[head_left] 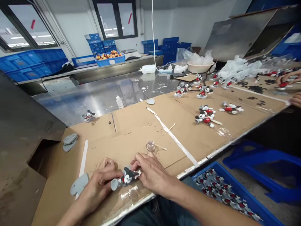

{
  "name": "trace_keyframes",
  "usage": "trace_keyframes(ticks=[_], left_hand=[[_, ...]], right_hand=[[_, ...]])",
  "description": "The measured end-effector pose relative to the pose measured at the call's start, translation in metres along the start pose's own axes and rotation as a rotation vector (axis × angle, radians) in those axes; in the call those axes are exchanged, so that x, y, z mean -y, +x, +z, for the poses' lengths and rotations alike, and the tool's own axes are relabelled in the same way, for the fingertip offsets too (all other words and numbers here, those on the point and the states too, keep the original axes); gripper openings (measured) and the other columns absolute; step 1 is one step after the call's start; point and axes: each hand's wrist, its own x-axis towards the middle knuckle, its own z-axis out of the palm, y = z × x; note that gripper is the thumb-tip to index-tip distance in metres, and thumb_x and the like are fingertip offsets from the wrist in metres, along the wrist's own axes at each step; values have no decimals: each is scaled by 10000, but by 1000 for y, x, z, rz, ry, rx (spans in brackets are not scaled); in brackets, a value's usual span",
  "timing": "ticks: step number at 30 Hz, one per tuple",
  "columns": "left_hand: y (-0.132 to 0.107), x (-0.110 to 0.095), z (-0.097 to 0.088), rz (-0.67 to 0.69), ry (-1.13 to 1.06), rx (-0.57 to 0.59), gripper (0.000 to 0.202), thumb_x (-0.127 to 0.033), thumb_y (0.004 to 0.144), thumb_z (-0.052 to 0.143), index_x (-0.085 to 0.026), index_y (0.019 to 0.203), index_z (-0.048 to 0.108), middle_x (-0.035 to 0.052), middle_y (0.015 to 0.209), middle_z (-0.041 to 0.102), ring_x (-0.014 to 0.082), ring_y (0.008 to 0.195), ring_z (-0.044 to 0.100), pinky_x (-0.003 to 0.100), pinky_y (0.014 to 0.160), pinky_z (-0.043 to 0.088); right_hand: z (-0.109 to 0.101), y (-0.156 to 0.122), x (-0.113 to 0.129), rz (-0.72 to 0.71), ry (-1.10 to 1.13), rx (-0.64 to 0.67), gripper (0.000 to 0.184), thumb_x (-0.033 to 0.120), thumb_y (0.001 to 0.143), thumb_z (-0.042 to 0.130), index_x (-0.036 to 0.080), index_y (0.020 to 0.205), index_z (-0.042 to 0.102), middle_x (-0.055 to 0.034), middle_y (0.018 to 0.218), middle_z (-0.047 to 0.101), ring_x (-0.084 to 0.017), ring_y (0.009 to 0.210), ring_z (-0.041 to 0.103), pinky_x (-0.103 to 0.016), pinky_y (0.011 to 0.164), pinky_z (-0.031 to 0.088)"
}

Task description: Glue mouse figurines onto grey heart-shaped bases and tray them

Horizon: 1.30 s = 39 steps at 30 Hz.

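Note:
A small mouse figurine point(127, 178) with a black head, red body and grey cup-like part lies tilted between my hands, just above the cardboard near the front edge. My left hand point(101, 179) grips it from the left, its fingers closed around the body side. On the other side, my right hand point(148, 171) pinches it near the white hand part. My fingers hide some of the figurine. Beside my left wrist lies a flat grey piece point(79, 184). A small glass jar point(150, 145) stands beyond my right hand, with a cotton swab point(160, 146) leaning at it.
Several figurines point(207, 118) lie on the cardboard point(127, 141) to the right; one figurine point(88, 115) stands at the far left. A blue crate point(235, 194) full of figurines sits below the right edge. Metal housing point(21, 135) borders the left. Another person's hand point(290, 78) works at far right.

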Motion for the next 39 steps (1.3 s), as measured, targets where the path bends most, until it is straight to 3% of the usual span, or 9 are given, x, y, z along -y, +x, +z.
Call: trace_keyframes(ticks=[7,12,15,18,22,24,29,33,39], left_hand=[[2,8,1,137,163,-69,162,-253,895,549,-295,973,685,18,731,542,203,798,461,316,691,377],[4,21,3,300,247,-76,127,-274,864,605,-289,970,673,-10,651,541,186,762,509,321,736,400],[1,33,10,229,284,-92,61,-336,843,632,-319,840,690,-15,662,569,174,733,524,311,697,417],[0,38,13,187,265,-175,148,-412,839,617,-331,735,685,-17,658,574,163,679,511,297,623,418],[8,20,1,231,203,-57,110,-304,865,595,-311,931,683,-18,653,598,171,719,538,310,688,419],[12,9,-4,237,168,-103,154,-271,890,535,-294,922,684,-6,647,591,180,694,517,321,664,396],[6,-3,-1,83,48,-88,234,-292,928,498,-323,1065,685,-3,676,582,189,761,472,346,755,356],[1,1,1,67,52,-52,266,-306,934,497,-327,1132,674,1,669,587,194,788,445,353,765,331],[1,-1,-2,43,-11,-44,256,-334,937,484,-302,1054,709,6,694,607,202,814,437,379,812,317]], right_hand=[[-3,0,1,32,34,71,442,-25,586,468,215,957,490,21,956,665,-162,948,569,-319,878,361],[11,-2,-12,18,15,-10,373,5,651,524,230,947,495,24,867,693,-178,835,608,-326,798,385],[16,-3,-18,-5,8,-42,298,8,756,525,236,942,482,43,822,712,-155,751,620,-312,748,382],[16,-3,-20,3,12,-10,263,39,798,553,243,945,474,61,817,726,-148,721,622,-308,716,374],[12,-2,-16,6,43,10,268,25,761,537,236,912,469,54,827,726,-158,761,631,-321,761,374],[9,-2,-11,25,59,33,333,-2,699,515,225,938,474,28,878,717,-172,843,632,-333,821,373],[-2,-1,-3,68,86,115,532,-77,584,415,220,1023,460,16,993,696,-160,1023,592,-319,881,363],[-2,1,-5,21,51,63,480,-86,600,409,222,965,459,31,1013,688,-143,1016,601,-320,886,335],[1,6,-7,2,17,27,325,-19,713,512,227,924,490,18,983,708,-164,981,630,-333,886,352]])
